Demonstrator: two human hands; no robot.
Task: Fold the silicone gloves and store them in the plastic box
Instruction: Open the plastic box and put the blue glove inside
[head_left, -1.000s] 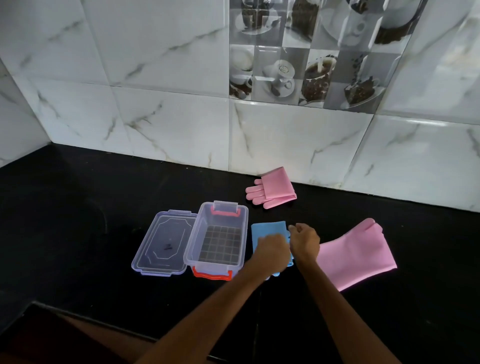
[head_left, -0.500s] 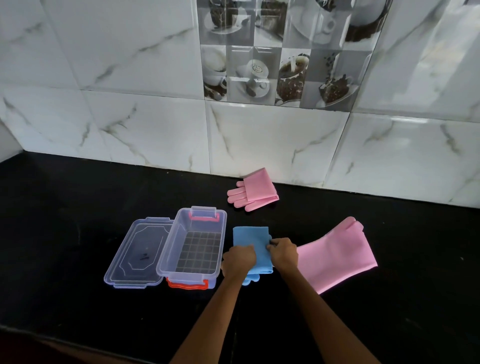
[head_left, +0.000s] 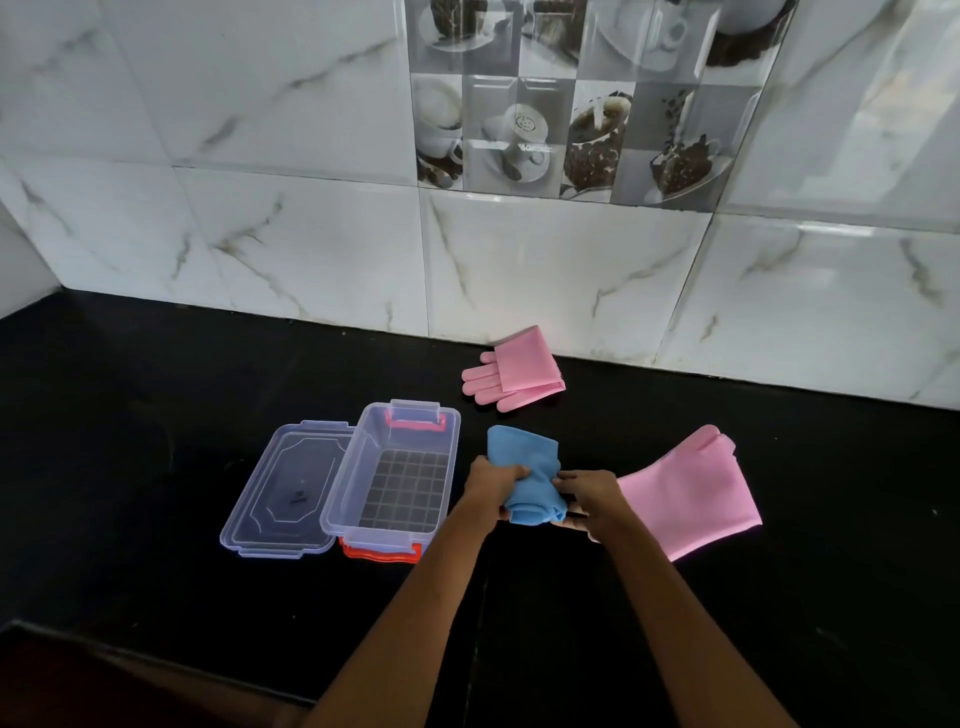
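Note:
A blue silicone glove (head_left: 530, 470), folded over, is bunched between both hands just right of the box. My left hand (head_left: 491, 480) grips its left side and my right hand (head_left: 589, 493) pinches its right side. The clear plastic box (head_left: 400, 467) with red latches stands open and holds nothing. A folded pink glove (head_left: 519, 371) lies near the wall. A second pink glove (head_left: 691, 491) lies flat to the right, its near end under my right wrist.
The box's clear lid (head_left: 288, 488) lies flat against the box's left side. The black counter (head_left: 156, 415) runs back to a marble-tiled wall (head_left: 311, 249). The counter's front edge (head_left: 156, 660) shows at the lower left.
Both hands have gathered the blue glove, which lay flat before, and lifted its near end so it now bunches between them. The camera view has shifted slightly.

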